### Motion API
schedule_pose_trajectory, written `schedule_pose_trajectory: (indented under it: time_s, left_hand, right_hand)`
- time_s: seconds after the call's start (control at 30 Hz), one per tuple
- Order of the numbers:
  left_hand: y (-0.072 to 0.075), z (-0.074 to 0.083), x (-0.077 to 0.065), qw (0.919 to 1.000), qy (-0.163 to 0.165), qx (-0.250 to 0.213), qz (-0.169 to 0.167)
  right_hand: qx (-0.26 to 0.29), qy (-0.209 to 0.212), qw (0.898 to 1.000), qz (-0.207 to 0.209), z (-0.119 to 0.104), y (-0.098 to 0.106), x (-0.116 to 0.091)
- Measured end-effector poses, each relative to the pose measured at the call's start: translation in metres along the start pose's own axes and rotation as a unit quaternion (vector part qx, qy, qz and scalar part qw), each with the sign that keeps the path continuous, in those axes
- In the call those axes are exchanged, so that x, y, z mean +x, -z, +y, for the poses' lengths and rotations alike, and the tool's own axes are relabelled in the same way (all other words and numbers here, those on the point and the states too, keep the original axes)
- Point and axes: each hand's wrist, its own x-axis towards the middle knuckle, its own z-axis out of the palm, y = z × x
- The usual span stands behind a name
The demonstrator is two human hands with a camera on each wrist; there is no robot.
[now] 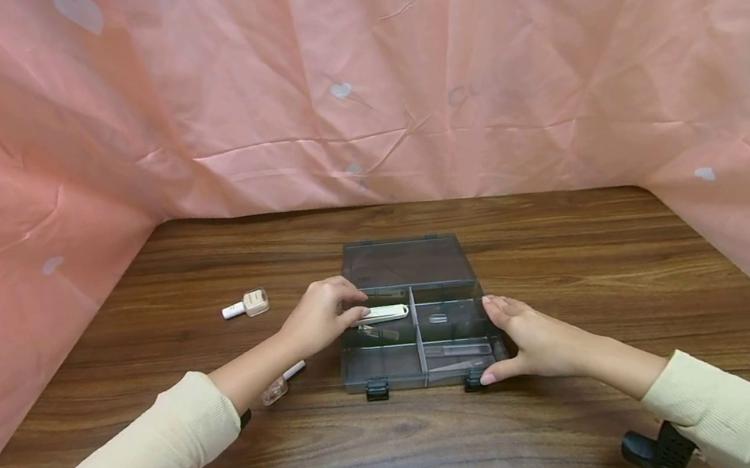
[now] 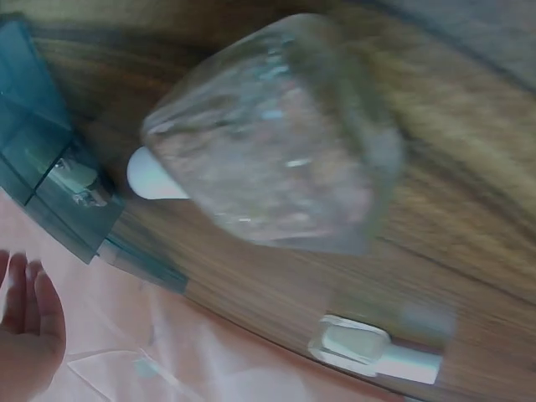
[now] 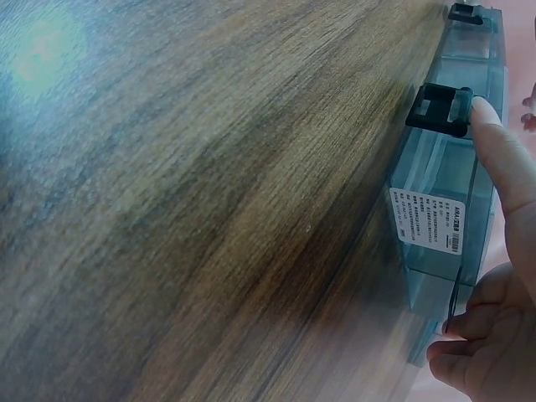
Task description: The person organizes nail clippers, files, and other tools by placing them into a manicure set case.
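Observation:
A grey see-through compartment box (image 1: 382, 361) lies on the table, lid (image 1: 408, 261) tipped back. At its left side my left hand (image 1: 321, 313) pinches one end of a white nail clipper (image 1: 389, 313) over the back left compartment. The left wrist view catches only some fingers of that hand, and the pinch is hidden there. My right hand (image 1: 541, 338) grips the box's right front corner, its thumb (image 3: 492, 138) by a black latch (image 3: 440, 109) and the other fingers against the right wall. Slim clear pieces (image 1: 459, 350) lie in the front right compartment.
Left of the box, a nail polish bottle with pinkish glitter (image 2: 276, 159) lies near my left forearm. Farther back lies a cream nail polish bottle (image 1: 255, 302). A pink curtain (image 1: 391, 144) borders the wooden table (image 1: 406, 453) at the back and sides.

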Motion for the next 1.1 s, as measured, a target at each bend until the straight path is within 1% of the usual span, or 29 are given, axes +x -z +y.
schedule_pose_trajectory:
  time_s: [0.1, 0.2, 0.27, 0.37, 0.63, 0.83, 1.0, 1.1]
  left_hand:
    - [0.002, -0.002, -0.007, 0.9995, 0.006, -0.007, 0.031]
    - [0.004, -0.005, -0.015, 0.9983, 0.006, -0.005, 0.058]
    - [0.005, -0.008, -0.021, 0.9973, 0.007, -0.003, 0.073]
    - [0.008, -0.012, -0.029, 0.9963, 0.012, -0.002, 0.086]
    - [0.018, -0.025, -0.056, 0.9944, 0.033, 0.017, 0.099]
    - [0.024, -0.034, -0.076, 0.9930, 0.049, 0.038, 0.101]
    - [0.024, -0.039, -0.087, 0.9922, 0.048, 0.044, 0.106]
    - [0.023, -0.040, -0.092, 0.9920, 0.060, 0.045, 0.102]
  right_hand:
    - [0.001, -0.001, 1.000, -0.001, 0.000, 0.000, 0.000]
    - [0.002, -0.001, 1.000, -0.002, 0.000, 0.000, 0.000]
    - [0.004, -0.002, 1.000, -0.003, 0.000, 0.000, 0.000]
    - [0.005, -0.002, 1.000, -0.003, 0.000, 0.000, 0.000]
    - [0.007, 0.002, 1.000, -0.006, -0.001, 0.000, 0.000]
    - [0.005, 0.003, 1.000, -0.006, -0.002, 0.002, 0.000]
    - [0.004, 0.003, 1.000, -0.004, -0.001, 0.002, 0.000]
    - [0.006, 0.004, 1.000, -0.004, -0.001, 0.002, 0.000]
